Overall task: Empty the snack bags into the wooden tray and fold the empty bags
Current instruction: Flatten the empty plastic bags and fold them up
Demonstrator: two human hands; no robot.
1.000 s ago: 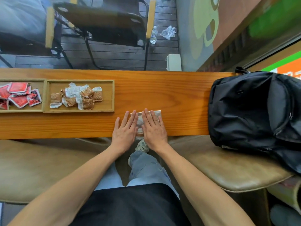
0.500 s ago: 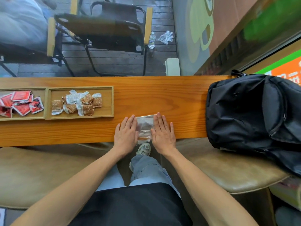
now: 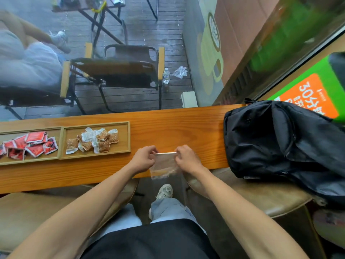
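Observation:
An empty clear plastic snack bag point(image 3: 164, 164) hangs just above the near edge of the wooden counter point(image 3: 168, 128). My left hand point(image 3: 143, 159) pinches its top left corner and my right hand point(image 3: 187, 158) pinches its top right corner, so the bag's upper edge is stretched between them. The wooden tray point(image 3: 128, 139) lies to the left. Its right compartment holds several brown and white snack packets point(image 3: 93, 141); its left compartment holds several red packets point(image 3: 29, 144).
A black backpack point(image 3: 280, 144) sits on the right end of the counter and on the padded stool point(image 3: 261, 195) beside me. Beyond the glass stand a folding chair point(image 3: 119, 71) and a water bottle point(image 3: 166, 76). My legs and shoe are below the counter.
My hands were pressing flat on the bag on the counter. They slid apart to its sides, then picked it up by the top corners; it now hangs off the surface.

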